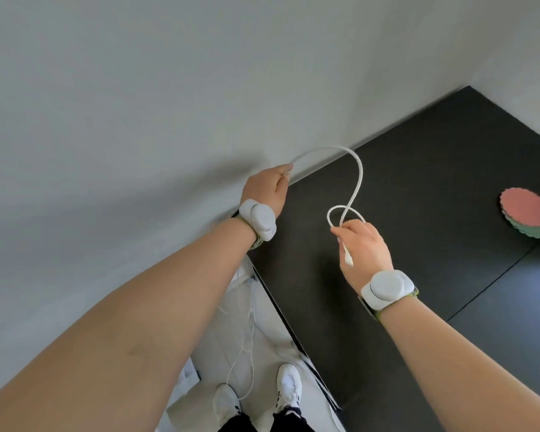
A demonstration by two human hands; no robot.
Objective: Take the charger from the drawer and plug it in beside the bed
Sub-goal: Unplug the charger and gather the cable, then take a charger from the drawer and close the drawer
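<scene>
**White cable stretched between two hands above a black surface**

No brand, label or writing can be read anywhere.

The charger cable (357, 179) is white, round and looks braided. It runs from the left hand (264, 190) up in an arc, drops in an S-curve and makes a small loop just above the right hand (363, 247). A slim white connector (348, 258) pokes out below the right hand's fingers, pointing toward 6 o'clock. No plug block is visible.

The left hand is closed around one end of the cable, at 9 o'clock from the loop, close to the pale wall (138, 104). The right hand pinches the cable near the connector end, with the loop gathered at its fingertips. Each wrist wears a white, rounded band device (258, 218).

Beneath the cable lies a black flat surface (418, 182), filling the right half of the view. At 3 o'clock on it sits a small stack of scalloped round coasters (527, 215), pink on top and green beneath.

At 6 o'clock, a thin white wire (247, 347) trails down over a pale floor toward two white shoes (289, 386).
</scene>
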